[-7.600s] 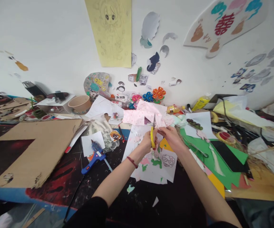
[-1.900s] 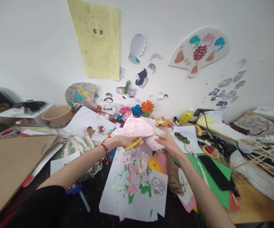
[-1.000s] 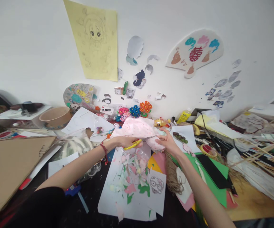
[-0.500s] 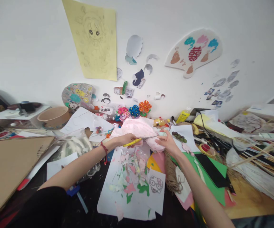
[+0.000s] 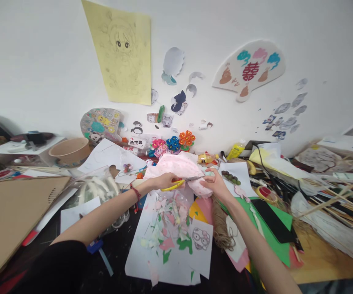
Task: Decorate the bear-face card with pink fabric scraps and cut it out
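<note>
Only partly visible, yellow-handled scissors [image 5: 182, 182]

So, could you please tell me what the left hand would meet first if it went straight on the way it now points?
Probably the pink sheet, right by the scissors in the left hand; the right hand comes next along that line, though depth is hard to judge.

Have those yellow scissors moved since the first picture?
Yes, the yellow scissors have turned rightward: the blades, which pointed up toward the wall, now lie roughly sideways to it.
</note>
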A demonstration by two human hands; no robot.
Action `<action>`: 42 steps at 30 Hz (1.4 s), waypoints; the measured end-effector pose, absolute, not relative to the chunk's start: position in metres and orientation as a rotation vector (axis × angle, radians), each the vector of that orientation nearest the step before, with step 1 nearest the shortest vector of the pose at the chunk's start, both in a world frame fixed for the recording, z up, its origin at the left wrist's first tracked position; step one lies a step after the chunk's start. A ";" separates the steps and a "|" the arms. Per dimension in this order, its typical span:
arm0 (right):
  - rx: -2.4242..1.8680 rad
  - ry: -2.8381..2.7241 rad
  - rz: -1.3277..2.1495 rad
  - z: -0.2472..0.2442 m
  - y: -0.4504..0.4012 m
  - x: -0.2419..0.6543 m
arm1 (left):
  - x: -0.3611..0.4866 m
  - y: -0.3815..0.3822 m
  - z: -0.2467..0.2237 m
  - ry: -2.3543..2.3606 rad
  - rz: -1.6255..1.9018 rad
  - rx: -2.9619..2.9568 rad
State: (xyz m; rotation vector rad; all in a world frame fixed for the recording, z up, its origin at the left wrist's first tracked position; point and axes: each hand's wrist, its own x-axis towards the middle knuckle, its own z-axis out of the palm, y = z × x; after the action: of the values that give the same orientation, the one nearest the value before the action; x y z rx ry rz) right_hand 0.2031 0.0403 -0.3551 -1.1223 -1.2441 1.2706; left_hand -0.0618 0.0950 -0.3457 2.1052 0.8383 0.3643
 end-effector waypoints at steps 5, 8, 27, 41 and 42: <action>-1.148 -1.222 1.231 -0.349 0.034 0.202 | -0.065 0.097 -0.345 0.912 0.345 2.135; -1.149 -1.217 1.206 -0.347 0.032 0.202 | -0.063 0.097 -0.342 0.926 0.349 2.162; -1.170 -1.282 1.079 -0.347 0.030 0.203 | -0.052 0.094 -0.338 1.002 0.412 2.313; -1.104 -1.283 0.928 -0.337 0.049 0.203 | -0.045 0.100 -0.318 1.055 0.404 2.264; -1.104 -1.286 0.916 -0.335 0.052 0.202 | -0.046 0.101 -0.315 1.019 0.387 2.255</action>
State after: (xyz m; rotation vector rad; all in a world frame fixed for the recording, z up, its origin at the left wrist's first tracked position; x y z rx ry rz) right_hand 0.2024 0.0523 -0.3350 -1.1036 -1.2858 0.9161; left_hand -0.0459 0.1011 -0.3154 2.2553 1.0195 0.3870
